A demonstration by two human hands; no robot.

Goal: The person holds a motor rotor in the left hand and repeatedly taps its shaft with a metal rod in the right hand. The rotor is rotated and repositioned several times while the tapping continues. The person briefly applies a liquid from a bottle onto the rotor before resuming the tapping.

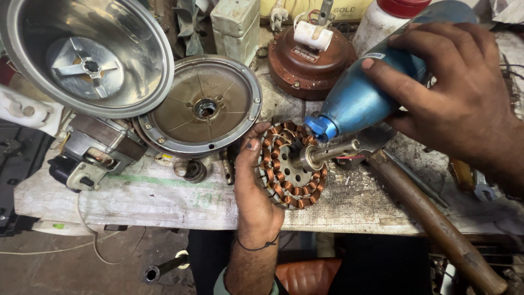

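At the near edge of the desk [164, 196], the left hand [254, 186] steadies a copper-wound fan stator [289, 169], its grip clamped on the left rim with the thumb lying along the windings. The stator rests tilted on the cloth-covered desk, its steel shaft [333, 151] pointing right and slightly far, the long axis running along that shaft. Just beyond, the right hand [464, 104] wraps its grip around a blue bottle [365, 93], whose nozzle points down and left, touching or nearly touching the hub where the shaft leaves the windings. The work appears to be dosing the bearing; the next move likely calls for a gentle squeeze with the nozzle held steady. Farther left lie a round motor cover [202, 104] and a steel bowl [87, 52].
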